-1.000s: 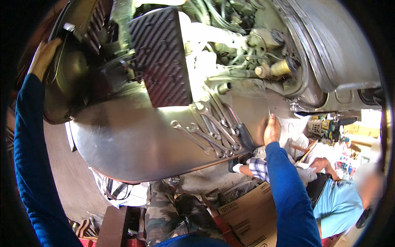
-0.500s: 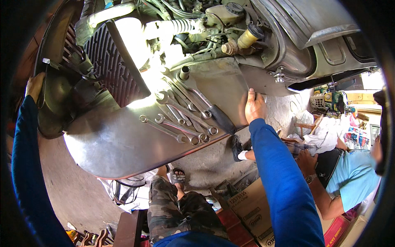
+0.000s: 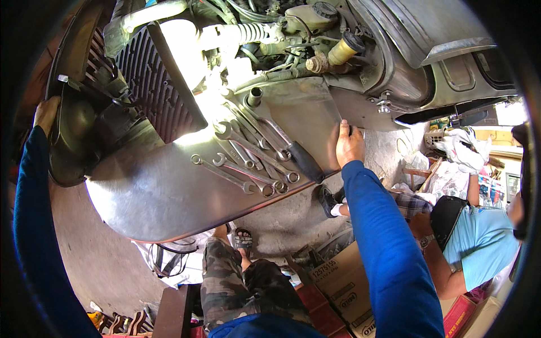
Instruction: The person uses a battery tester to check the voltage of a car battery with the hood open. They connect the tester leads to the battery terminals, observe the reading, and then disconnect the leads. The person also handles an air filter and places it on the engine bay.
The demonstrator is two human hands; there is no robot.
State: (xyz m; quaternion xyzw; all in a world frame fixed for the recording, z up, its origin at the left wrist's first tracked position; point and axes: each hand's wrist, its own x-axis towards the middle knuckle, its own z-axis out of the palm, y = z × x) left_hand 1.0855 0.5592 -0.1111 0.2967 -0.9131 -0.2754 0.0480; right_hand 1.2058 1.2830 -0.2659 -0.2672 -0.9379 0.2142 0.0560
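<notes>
A view looks down from a person's head onto the front of a vehicle with its engine bay exposed across the top of the frame. A broad, dull silver metal panel (image 3: 169,191) fills the middle and left of the frame, its long axis running from lower left up toward the centre right.

The right hand (image 3: 349,145), at centre right on a blue sleeve, rests on the panel's right edge with the fingers curled over that edge, closed on the metal. The left hand (image 3: 46,115), at the far left edge of the frame, grips the rim of a dark rounded housing (image 3: 73,146); its fingers wrap the rim, though the palm side is hidden.

A row of wrenches (image 3: 248,160) lies loose on the panel, fanned out with their handles slanting from upper left to lower right. A black-handled tool (image 3: 304,160) lies at the right end of the row. These tools lie to the left of the right hand and just beside it; the left hand is well apart from them, so the right hand is plainly the nearer.

A ribbed dark radiator grille (image 3: 152,79) stands at upper left. Another person in a light blue shirt (image 3: 479,236) sits at lower right, and cardboard boxes (image 3: 344,287) sit at lower centre.
</notes>
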